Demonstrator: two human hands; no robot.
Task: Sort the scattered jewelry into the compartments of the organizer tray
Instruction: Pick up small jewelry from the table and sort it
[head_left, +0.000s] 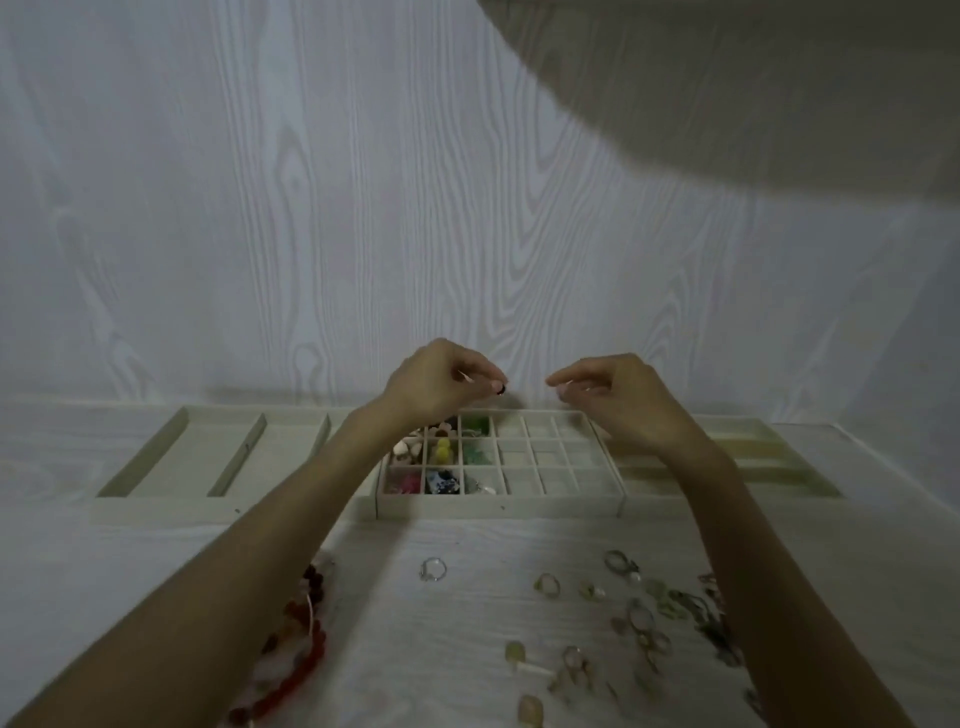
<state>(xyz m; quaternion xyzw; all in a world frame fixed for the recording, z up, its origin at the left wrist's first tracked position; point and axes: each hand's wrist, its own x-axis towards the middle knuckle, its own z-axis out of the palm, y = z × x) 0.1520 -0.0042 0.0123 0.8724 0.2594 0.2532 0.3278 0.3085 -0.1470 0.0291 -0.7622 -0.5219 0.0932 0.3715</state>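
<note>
The white organizer tray (498, 503) stands at the back of the table with a grid of small compartments. Its left compartments hold coloured pieces, among them yellow (443, 448) and green (474, 425) ones; the right ones look bare. My left hand (441, 382) hovers above the tray's left part and pinches a small dark piece (501, 387) at its fingertips. Over the tray's right part my right hand (613, 389) has its fingers curled, thumb near forefinger; whether it pinches anything I cannot tell. Several rings (546, 584) lie scattered on the near table.
A long divided tray (156, 467) lies left of the organizer and another (737, 467) to its right. A red and brown bead string (306, 639) lies under my left forearm. A silver ring (432, 569) sits alone mid-table. A white wall rises behind.
</note>
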